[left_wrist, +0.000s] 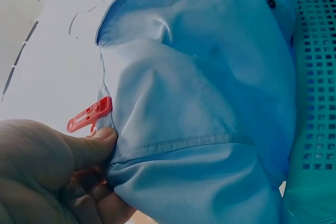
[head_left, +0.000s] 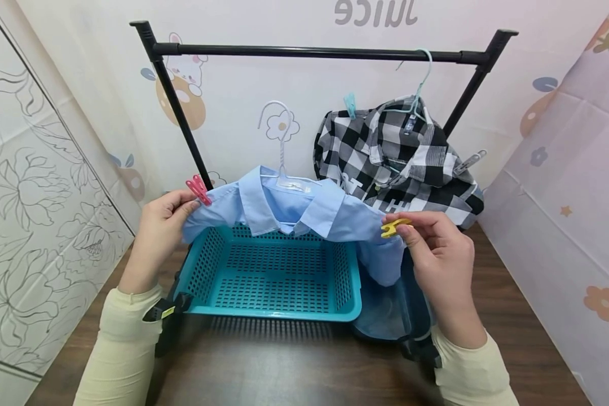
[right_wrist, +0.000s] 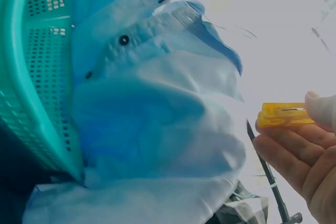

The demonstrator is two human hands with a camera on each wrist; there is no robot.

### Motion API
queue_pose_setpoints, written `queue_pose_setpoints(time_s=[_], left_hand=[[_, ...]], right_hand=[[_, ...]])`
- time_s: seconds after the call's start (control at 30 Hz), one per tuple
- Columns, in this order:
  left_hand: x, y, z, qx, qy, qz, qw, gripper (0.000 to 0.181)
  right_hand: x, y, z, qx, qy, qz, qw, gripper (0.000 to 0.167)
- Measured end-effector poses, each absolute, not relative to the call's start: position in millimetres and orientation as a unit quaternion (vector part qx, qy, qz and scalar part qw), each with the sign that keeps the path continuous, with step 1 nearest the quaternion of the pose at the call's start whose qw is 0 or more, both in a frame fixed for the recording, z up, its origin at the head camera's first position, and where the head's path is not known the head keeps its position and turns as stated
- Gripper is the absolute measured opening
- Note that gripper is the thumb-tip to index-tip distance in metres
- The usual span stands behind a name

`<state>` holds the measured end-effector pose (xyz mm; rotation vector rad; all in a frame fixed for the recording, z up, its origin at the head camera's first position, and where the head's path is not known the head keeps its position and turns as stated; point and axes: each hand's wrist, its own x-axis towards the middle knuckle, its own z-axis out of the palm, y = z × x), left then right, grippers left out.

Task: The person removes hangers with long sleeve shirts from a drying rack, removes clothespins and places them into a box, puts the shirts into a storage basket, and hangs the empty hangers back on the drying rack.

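Blue shirt: 1 peg on, 1 to go, not on the rail yet

Prob a bit over halfway w/ this 1 imo. The blue shirt (head_left: 317, 211) is on its white hanger (head_left: 282, 148), and the red peg (head_left: 199, 190) is clipped at the shoulder on the left-hand side. Left to do, afaict: the yellow peg (head_left: 395, 227) on the other shoulder, then hook over the rail (head_left: 304, 52), since it's standing free below it rn.

Grip check: left hand (head_left: 157, 231) is pinching shirt fabric just beside the red peg. Right hand (head_left: 444, 251) has the yellow peg btwn thumb & fingers; head view overlaps it w/ the shoulder, but the right wrist cam shows a gap, so not clipped on.

Plaid shirt (head_left: 421, 169) looks done btw: on the rail via a mint hanger (head_left: 427, 73), w/ 2 pegs, a pale blue peg (head_left: 350, 105) and a greyish peg (head_left: 470, 162).

Shirt looks: light blue, collar spread wide, white neck label (head_left: 290, 184), dark buttons (right_wrist: 124, 40), some soft creases. It's spread btwn both hands across the back of the teal basket (head_left: 269, 312), w/ the right-side sleeve drooping past the corner. Can't tell if the top button's done up.
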<state>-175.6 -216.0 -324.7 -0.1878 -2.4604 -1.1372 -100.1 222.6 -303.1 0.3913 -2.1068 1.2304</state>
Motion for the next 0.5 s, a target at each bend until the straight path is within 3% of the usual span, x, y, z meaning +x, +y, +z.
queue_pose_setpoints(time_s=[0.5], left_hand=[[-173,-216,-321,-0.067,-0.877,-0.42,0.224,0.024]], right_hand=[[-101,251,-293,0.105,-0.891,0.384,0.219,0.019]])
